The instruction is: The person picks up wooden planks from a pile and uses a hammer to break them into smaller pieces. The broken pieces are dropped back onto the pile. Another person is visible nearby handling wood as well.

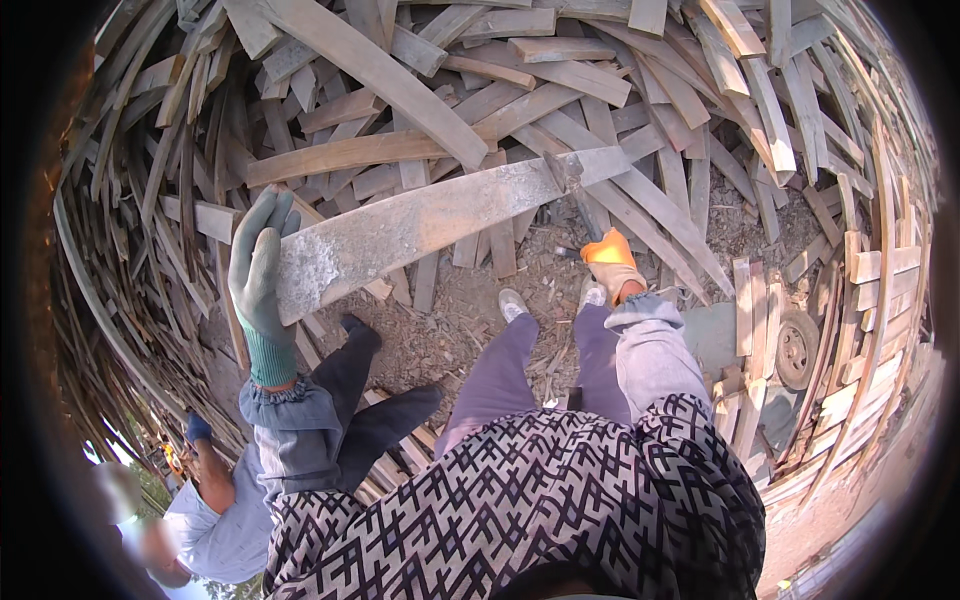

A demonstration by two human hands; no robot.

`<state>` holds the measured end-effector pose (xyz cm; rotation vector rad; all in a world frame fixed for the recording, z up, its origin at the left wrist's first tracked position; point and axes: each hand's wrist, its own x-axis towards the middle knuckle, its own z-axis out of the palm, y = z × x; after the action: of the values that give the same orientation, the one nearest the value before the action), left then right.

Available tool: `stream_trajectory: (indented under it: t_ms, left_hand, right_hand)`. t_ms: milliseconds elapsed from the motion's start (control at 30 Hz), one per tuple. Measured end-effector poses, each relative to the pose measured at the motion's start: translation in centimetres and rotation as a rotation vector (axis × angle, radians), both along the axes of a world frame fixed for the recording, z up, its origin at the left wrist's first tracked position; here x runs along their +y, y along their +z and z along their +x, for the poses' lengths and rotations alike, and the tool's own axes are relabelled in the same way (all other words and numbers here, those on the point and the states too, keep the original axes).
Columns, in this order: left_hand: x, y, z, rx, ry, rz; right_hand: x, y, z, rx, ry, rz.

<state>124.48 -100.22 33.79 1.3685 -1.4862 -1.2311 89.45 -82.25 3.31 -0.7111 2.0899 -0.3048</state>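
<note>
My left hand [259, 277], in a grey-green knitted glove, grips the near end of a long wooden board [420, 225]. The board is held up at a slant across my front, its face crusted with pale, cement-like residue. My right hand [611, 262], in an orange and pale glove, is closed around a hammer-like tool [589, 214] with a grey shaft. The dark metal tool head [562, 172] lies against the board towards its far end. Whether it bites into the wood or only touches it, I cannot tell.
A large heap of loose boards [540, 82] rises ahead and on the left. Wood chips litter the ground [457, 315]. At right are stacked planks [885, 322] and a small wheel [796, 349]. Another person [225, 510], wearing a blue glove, is close on my left.
</note>
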Motion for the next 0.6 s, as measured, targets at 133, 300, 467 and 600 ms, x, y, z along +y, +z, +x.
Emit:
stream_trajectory:
  t_ms: [133, 300, 467, 600]
  left_hand:
    - [0.1, -0.8, 0.7, -0.02, -0.041, -0.053]
    - [0.2, -0.8, 0.8, -0.05, -0.041, -0.077]
    - [0.1, -0.8, 1.2, -0.169, 0.003, -0.098]
    - [1.1, -1.3, 2.1, -0.214, 0.008, -0.069]
  right_hand:
    - [3.0, 3.1, -0.9, 0.176, 0.162, -0.394]
    - [1.5, 3.5, 0.5, -0.275, -0.42, -0.524]
    - [0.4, -0.9, -0.5, 0.136, 0.033, -0.071]
    - [5.2, 1.6, -2.0, -0.163, -0.252, -0.18]
